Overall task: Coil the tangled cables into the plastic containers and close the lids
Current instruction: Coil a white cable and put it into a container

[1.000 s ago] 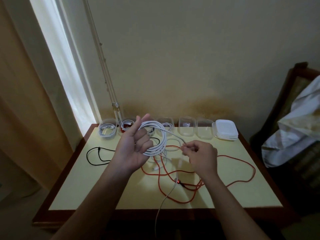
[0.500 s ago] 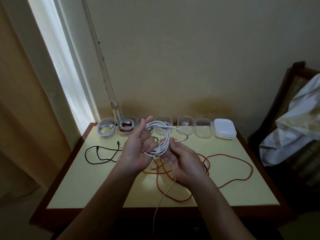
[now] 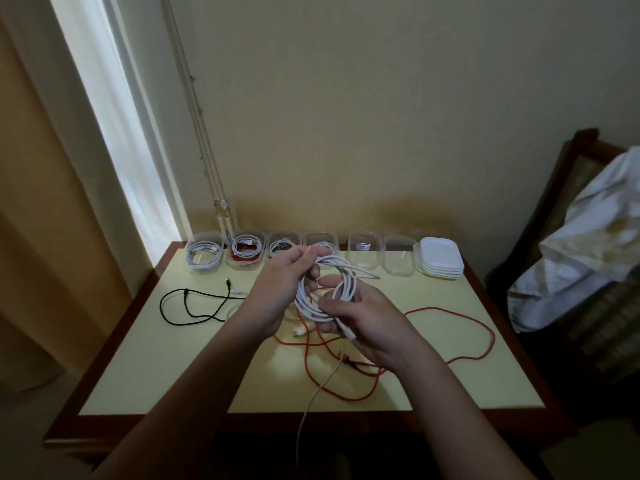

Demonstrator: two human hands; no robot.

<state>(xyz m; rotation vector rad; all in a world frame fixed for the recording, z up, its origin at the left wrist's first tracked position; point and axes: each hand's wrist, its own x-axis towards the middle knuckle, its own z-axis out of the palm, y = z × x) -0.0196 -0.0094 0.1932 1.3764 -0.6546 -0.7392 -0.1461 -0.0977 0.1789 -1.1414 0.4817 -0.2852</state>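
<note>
Above the middle of the table (image 3: pixel 145 368) both hands hold a coil of white cable (image 3: pixel 346 289). My left hand (image 3: pixel 277 292) grips the coil's left side. My right hand (image 3: pixel 367 320) grips its lower right side, and the cable's loose tail (image 3: pixel 311 403) hangs past the table's front edge. A long orange cable (image 3: pixel 460 341) lies tangled under the hands. To the left on the table lies a black cable (image 3: pixel 187 306). Several clear plastic containers line the back edge: one at the left end (image 3: pixel 203 257) holds coiled white cable, and two towards the right (image 3: pixel 398 256) look empty.
A stack of white lids (image 3: pixel 440 259) sits at the back right of the table. Beside the table on the right stands a wooden chair (image 3: pixel 581 174) with a white cloth (image 3: pixel 581 244) on it. A curtain (image 3: pixel 52 202) hangs at the left, and a wall is behind.
My right hand moved from pinching the cable off to the right to gripping the coil's lower side. The left hand's fingers closed over the coil, which now lies more tilted.
</note>
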